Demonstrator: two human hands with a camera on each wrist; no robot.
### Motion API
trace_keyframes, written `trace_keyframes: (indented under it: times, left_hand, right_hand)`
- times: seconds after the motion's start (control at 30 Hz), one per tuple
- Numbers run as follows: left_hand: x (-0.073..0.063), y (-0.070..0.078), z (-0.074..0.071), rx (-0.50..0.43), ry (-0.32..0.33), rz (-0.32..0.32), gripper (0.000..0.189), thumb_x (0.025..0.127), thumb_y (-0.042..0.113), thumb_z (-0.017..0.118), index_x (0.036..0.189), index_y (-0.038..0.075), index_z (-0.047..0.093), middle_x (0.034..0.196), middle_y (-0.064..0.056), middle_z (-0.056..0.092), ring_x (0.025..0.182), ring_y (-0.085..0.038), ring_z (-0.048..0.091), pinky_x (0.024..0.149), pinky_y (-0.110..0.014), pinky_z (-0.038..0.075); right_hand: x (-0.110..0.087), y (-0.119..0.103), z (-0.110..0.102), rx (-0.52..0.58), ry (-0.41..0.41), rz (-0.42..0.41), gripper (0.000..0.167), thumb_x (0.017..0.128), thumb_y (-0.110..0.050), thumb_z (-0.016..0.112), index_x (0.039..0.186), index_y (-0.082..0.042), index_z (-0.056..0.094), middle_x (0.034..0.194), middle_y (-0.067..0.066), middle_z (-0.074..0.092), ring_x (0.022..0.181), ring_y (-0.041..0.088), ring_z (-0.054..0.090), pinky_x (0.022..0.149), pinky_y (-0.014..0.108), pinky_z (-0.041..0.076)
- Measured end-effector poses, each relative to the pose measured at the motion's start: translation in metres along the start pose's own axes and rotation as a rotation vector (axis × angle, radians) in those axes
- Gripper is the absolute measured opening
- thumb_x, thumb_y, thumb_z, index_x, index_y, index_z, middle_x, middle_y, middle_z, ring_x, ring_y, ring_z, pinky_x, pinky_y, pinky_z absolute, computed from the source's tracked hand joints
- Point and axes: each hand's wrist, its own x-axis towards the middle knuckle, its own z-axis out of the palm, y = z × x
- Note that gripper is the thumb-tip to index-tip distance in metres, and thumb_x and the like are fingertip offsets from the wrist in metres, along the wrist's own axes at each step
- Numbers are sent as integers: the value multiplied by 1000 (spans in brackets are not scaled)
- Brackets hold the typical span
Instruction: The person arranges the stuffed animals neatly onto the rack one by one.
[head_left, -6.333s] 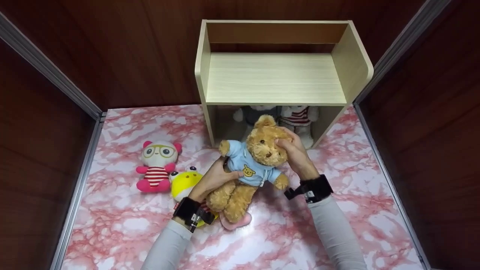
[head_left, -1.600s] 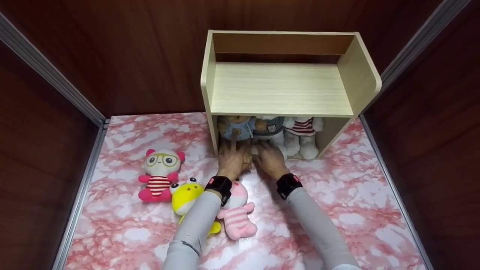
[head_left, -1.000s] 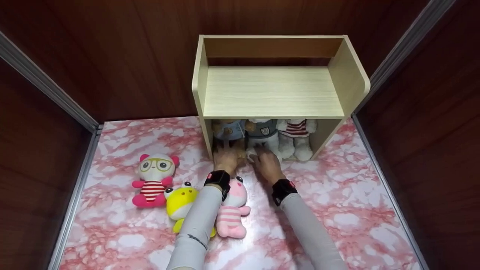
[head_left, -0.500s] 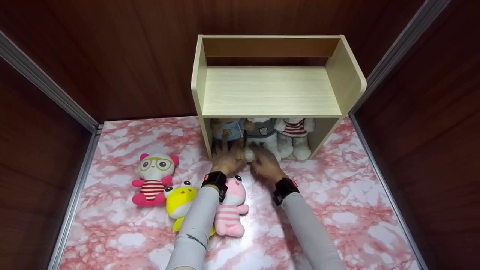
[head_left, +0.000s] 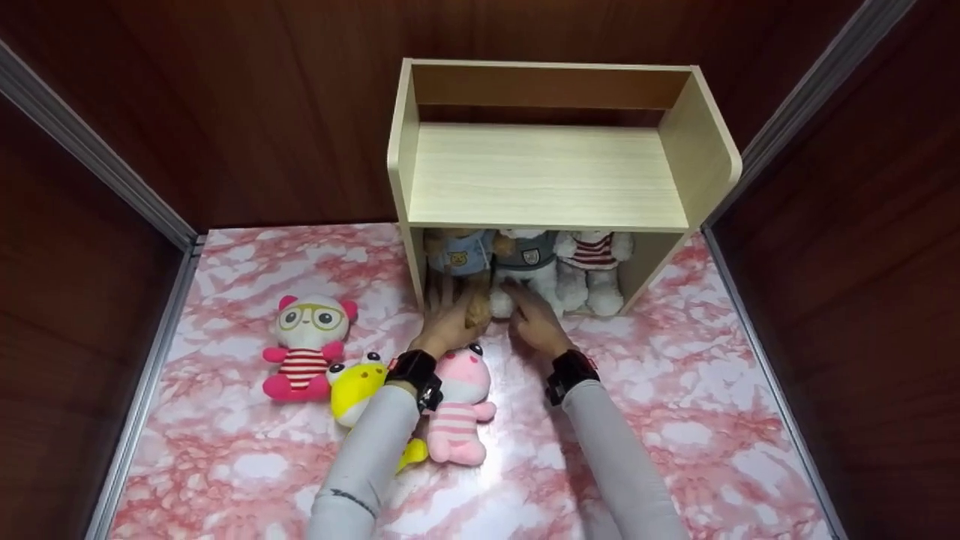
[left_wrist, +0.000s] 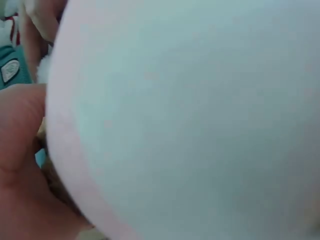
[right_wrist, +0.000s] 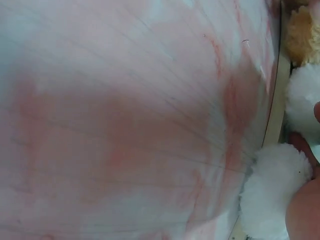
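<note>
A brown teddy bear [head_left: 465, 259] in a light blue hoodie sits at the left of the shelf's lower compartment, its head hidden by the board above. Over its legs lies my left hand [head_left: 445, 326], fingers extended inward, one furry foot beside the thumb. Beside the bear sits a white plush toy [head_left: 529, 281] in a dark grey top. My right hand [head_left: 538, 326] touches its legs with extended fingers; the right wrist view has a finger between its two white feet [right_wrist: 274, 192]. A white plush in a striped shirt [head_left: 592, 270] sits rightmost.
The pale wooden shelf unit [head_left: 547, 172] stands at the back. On the marbled surface lie a pink-and-white panda toy [head_left: 307, 345], a yellow frog toy [head_left: 358, 394] partly under my left forearm, and a pink striped frog toy [head_left: 456, 409], close below my left wrist.
The teddy bear, earlier held in both hands before the shelf, now sits inside it. Lately my left hand has shifted slightly left and back, uncovering the bear's foot; the right hand stays near the white plush's legs.
</note>
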Motion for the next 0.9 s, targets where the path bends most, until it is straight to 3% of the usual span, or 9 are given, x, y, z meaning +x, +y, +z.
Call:
trace_keyframes:
  times: [0.07,0.2,0.3,0.4,0.57,0.67,0.73,0.9]
  left_hand:
    - [-5,-2,-6,-63,-18,12,88,88,31,75,162,10,32,164,-39,4,149,-62,2,118,-73,5]
    - [-17,-1,-18,-126,-68,19,85,89,24,73,161,4,33,164,-39,5,150,-60,3,116,-75,14]
    - [-26,1,-25,-140,-52,48,80,87,13,74,156,-5,38,162,-40,12,149,-60,9,117,-71,21]
    - [-33,1,-30,-172,-9,69,76,85,7,72,152,-9,41,160,-42,17,149,-60,11,122,-64,17]
    - [-46,2,-33,-242,-11,-36,75,93,13,70,157,-7,35,161,-43,9,151,-56,12,123,-59,21]
    - [-54,2,-36,-254,-49,-122,76,97,18,69,159,-4,32,165,-38,4,150,-51,24,121,-55,27]
    - [-59,2,-38,-254,-67,-148,77,98,20,69,160,-2,30,168,-31,7,149,-46,29,121,-53,28]
    - [-70,-4,-41,-274,-51,-101,74,97,16,70,159,-4,33,167,-25,23,150,-39,31,121,-51,30]
  right_hand:
    - [1,-1,-1,3,12,-9,53,92,9,49,144,8,53,151,31,48,140,50,44,119,59,29]
    - [1,-2,-2,6,15,-28,53,91,9,48,144,8,54,151,31,47,140,50,44,119,60,28]
    - [0,-2,-3,8,6,-38,53,91,9,46,143,7,55,151,32,46,140,51,43,119,61,27]
    - [1,-4,-4,26,-8,-33,54,92,9,46,144,5,55,153,31,44,142,51,41,120,61,25]
    - [3,-5,-9,106,-14,-36,51,93,11,48,142,6,56,151,32,46,142,51,41,120,62,25]
    - [2,-8,-15,205,18,21,48,93,12,50,140,6,59,148,30,51,139,48,46,118,58,31]
    - [1,-11,-20,273,42,83,48,92,11,52,140,4,60,146,27,54,134,44,51,116,55,37]
    - [-2,-24,-29,369,122,186,48,93,15,52,140,6,58,137,27,61,122,45,59,109,56,44]
